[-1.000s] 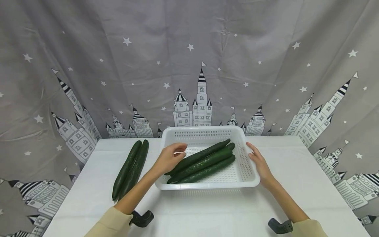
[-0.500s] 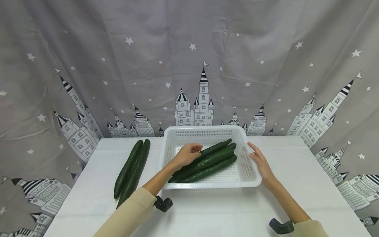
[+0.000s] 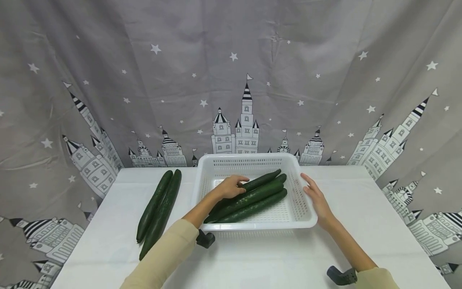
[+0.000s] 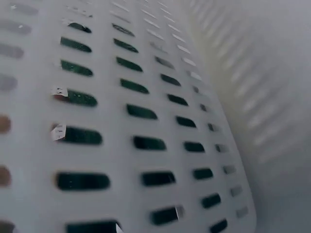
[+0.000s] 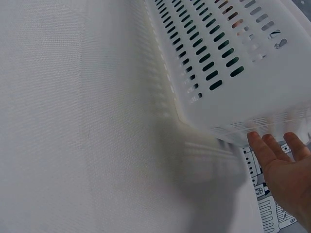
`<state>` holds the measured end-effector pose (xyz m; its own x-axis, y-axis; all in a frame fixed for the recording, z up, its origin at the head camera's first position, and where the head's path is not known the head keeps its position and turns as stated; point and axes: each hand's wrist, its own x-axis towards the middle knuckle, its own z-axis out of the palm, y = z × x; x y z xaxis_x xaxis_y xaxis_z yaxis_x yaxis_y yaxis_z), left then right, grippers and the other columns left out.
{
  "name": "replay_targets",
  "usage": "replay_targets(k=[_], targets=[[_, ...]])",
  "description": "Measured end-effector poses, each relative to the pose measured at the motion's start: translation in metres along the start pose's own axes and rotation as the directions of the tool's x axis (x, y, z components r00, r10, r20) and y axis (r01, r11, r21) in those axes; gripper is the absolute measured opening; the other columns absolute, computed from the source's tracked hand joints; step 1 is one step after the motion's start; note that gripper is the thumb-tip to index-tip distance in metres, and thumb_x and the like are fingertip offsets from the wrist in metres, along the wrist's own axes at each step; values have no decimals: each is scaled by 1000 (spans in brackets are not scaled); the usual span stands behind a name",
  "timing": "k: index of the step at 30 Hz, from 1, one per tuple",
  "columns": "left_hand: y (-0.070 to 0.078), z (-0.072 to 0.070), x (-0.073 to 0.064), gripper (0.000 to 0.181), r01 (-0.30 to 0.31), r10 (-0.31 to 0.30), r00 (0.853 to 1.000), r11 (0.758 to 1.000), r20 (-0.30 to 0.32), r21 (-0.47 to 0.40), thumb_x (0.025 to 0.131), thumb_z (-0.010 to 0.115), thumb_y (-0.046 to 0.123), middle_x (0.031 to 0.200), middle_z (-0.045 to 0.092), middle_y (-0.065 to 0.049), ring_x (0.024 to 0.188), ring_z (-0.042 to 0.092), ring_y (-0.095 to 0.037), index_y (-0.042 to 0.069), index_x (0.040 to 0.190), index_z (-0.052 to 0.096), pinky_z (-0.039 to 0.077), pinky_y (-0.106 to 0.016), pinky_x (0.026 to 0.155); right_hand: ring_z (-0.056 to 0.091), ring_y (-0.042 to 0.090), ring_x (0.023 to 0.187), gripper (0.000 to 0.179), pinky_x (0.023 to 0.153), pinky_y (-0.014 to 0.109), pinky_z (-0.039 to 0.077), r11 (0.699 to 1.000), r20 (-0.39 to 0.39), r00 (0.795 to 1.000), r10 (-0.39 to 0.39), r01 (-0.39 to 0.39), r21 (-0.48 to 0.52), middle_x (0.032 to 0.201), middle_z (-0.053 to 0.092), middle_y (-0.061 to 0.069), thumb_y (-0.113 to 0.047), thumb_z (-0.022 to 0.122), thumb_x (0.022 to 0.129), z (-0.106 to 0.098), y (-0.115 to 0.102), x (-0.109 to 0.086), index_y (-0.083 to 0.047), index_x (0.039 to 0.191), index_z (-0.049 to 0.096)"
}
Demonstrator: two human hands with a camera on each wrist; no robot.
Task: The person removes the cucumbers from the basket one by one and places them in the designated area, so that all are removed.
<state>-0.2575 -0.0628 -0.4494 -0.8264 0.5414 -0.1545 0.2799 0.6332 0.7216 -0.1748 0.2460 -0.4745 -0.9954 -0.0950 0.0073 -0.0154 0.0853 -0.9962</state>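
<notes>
A white perforated plastic basket (image 3: 258,226) holds several dark green cucumbers lying slantwise. Inside it, my left hand (image 3: 228,188) grips the far cucumber (image 3: 263,179), thumb and fingers on either side. The middle cucumber (image 3: 261,193) and near cucumber (image 3: 254,208) lie alongside. My right hand (image 3: 319,204) touches the basket's right side from outside with extended fingers. In the right wrist view, fingertips of the right hand (image 5: 289,177) rest against the basket wall (image 5: 277,92). The left wrist view shows only the slotted basket wall (image 4: 121,160), with green behind it; the hand is mostly hidden.
On the white table (image 3: 270,261), two more cucumbers lie side by side left of the basket, an outer cucumber (image 3: 154,206) and an inner cucumber (image 3: 166,210). A grey curtain (image 3: 274,60) printed with castles and stars hangs behind the table.
My left hand has moved right from the basket's left part, then down onto the far cucumber. The right hand stays at the basket's right side. The cucumbers have not visibly moved.
</notes>
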Motion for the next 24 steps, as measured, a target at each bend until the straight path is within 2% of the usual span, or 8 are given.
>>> replay_targets(k=[3,7,11,13,16,18,20,24], targets=[[0,-3,1,46,-21,20,1000,998,18,60,96,64,6,132,61,-18,116,61,-32,5,141,56,50,-45,94,44,41,129,54,89,27,51,1000,-1,1000,1,-1,1,155,29,25,-25,29,110,1,-1,1,-14,161,15],[4,-7,2,47,-78,78,997,996,3,41,95,64,6,129,62,-19,99,63,-29,7,142,57,50,-41,84,45,40,128,53,88,26,51,1000,-11,1000,3,-3,-2,154,30,24,-25,30,110,2,-2,1,-14,161,17],[11,-14,-2,46,-132,131,991,991,-38,-6,96,64,9,134,60,-16,111,59,-27,9,142,58,48,-40,88,41,43,131,53,88,26,51,1000,-8,1000,-1,1,-2,156,27,24,-24,29,110,2,-2,1,-15,161,16],[15,-19,-6,47,-149,146,987,988,-64,-46,97,63,10,125,63,-14,108,58,-25,8,143,56,47,-39,87,39,44,133,54,88,25,50,1000,-3,1000,-5,5,-3,158,25,24,-24,29,110,2,-3,1,-15,161,15],[19,-29,-14,48,-169,157,982,980,-104,-108,99,61,11,102,61,-12,86,52,-21,8,146,52,42,-37,78,38,45,135,54,89,25,49,1000,-3,1000,-7,7,-7,159,23,23,-25,30,110,1,-3,1,-15,161,15],[20,-38,-20,49,-181,159,977,971,-145,-157,99,60,11,100,60,-11,80,45,-21,8,147,50,39,-37,75,36,45,136,54,90,25,49,1000,-5,1000,-8,8,-12,159,22,23,-26,30,110,1,-2,1,-15,161,15],[19,-47,-27,49,-189,152,971,962,-185,-198,100,60,11,113,62,-12,83,49,-19,10,148,49,41,-36,75,36,45,137,55,92,27,48,1000,-4,1000,-10,10,-16,160,21,23,-25,30,110,0,-2,1,-14,161,14],[19,-66,-41,52,-208,126,953,933,-276,-292,100,60,10,139,55,-19,104,58,-26,13,150,47,48,-41,83,34,45,138,55,97,34,47,1000,3,1000,-7,7,-25,161,19,22,-26,29,110,-1,0,0,-13,161,13]])
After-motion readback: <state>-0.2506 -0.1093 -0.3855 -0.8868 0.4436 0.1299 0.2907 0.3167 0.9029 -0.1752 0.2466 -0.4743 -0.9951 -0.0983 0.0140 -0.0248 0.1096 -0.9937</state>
